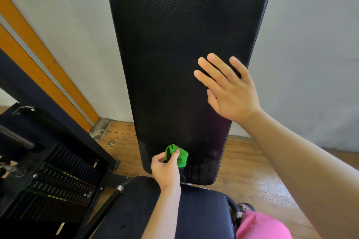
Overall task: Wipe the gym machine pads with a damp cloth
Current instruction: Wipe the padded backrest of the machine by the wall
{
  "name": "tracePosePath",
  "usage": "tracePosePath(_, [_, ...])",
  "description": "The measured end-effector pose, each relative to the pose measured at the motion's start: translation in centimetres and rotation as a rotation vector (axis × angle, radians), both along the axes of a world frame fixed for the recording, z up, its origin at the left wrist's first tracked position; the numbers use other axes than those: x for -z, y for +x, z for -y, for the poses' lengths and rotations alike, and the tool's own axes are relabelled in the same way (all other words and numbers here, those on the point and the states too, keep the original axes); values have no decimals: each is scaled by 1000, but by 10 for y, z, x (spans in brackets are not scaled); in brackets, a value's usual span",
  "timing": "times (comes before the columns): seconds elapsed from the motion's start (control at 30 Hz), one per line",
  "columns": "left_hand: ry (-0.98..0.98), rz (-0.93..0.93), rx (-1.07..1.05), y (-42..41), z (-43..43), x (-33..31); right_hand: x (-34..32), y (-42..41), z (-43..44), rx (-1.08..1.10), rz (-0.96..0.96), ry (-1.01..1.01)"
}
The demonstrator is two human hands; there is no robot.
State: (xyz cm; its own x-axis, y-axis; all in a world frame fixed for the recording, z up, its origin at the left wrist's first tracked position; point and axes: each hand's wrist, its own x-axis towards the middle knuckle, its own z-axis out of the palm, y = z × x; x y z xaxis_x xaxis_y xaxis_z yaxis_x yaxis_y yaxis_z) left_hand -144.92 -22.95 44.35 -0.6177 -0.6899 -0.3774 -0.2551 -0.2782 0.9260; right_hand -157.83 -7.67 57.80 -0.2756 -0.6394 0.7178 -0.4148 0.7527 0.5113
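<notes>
A long black backrest pad (pixel 174 44) rises up the middle of the view, tilted away from me. My left hand (pixel 165 169) grips a bunched green cloth (pixel 179 156) against the pad's lower end, where wet streaks show. My right hand (pixel 227 89) lies flat on the pad's right side, fingers straight and spread. Below the backrest sits the black seat pad (pixel 204 213), partly covered by my left forearm.
A weight stack (pixel 58 186) in a dark frame stands at the lower left. Orange and grey stripes (pixel 38 60) run along the wall at the left. A wooden floor (pixel 252 170) lies under the machine. Pink clothing (pixel 262 227) shows at the bottom right.
</notes>
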Motion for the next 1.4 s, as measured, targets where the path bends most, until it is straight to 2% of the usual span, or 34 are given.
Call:
tracePosePath(0.17, [-36,-212,58,-19,-12,-38,1,0,0,9,0,-9])
tracePosePath(0.27, [-106,-243,118,-20,-19,-45,1,0,0,9,11,-7])
tracePosePath(0.4, [-122,-136,112,-8,-25,-24,1,1,0,17,17,-9])
tracePosePath(0.57, [-4,27,70,7,-32,1,0,2,0,26,19,-7])
tracePosePath(0.7, [63,-22,51,3,-33,-6,0,2,0,21,23,-13])
tracePosePath(0.9, [-3,-173,99,-11,-46,-30,1,1,0,-11,12,-38])
tracePosePath(1.0, [-38,-121,112,-10,-50,-24,-1,3,0,2,20,-27])
tracePosePath(1.13, [39,-2,99,0,-51,-6,-7,13,1,27,105,1])
tracePosePath(1.23, [73,22,90,3,-52,0,-4,29,-10,-38,221,111])
tracePosePath(1.4, [98,27,79,2,-52,3,31,41,-37,-37,278,222])
